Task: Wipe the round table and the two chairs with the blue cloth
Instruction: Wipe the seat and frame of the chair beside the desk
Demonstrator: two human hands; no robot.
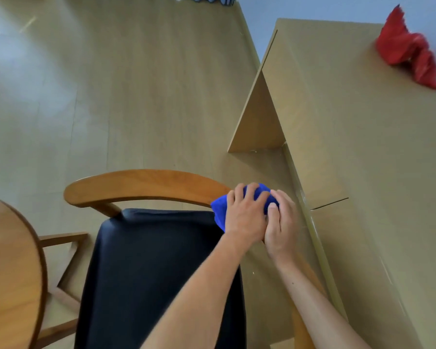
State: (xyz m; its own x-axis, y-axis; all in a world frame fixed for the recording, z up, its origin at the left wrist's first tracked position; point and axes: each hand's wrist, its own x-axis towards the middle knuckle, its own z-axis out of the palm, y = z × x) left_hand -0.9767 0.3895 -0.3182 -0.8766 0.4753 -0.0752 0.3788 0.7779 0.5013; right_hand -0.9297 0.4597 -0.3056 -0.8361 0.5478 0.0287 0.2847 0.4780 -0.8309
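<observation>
A wooden chair with a black padded seat stands below me, its curved backrest running across the middle of the view. The blue cloth is bunched over the right end of that backrest. My left hand lies on top of the cloth with fingers curled over it. My right hand grips the same bundle from the right side, touching the left hand. The round wooden table shows only as an edge at the lower left.
A light wooden desk stands close on the right, with a red cloth at its far corner. Pale wood flooring stretches beyond the chair. A wooden frame shows under the table.
</observation>
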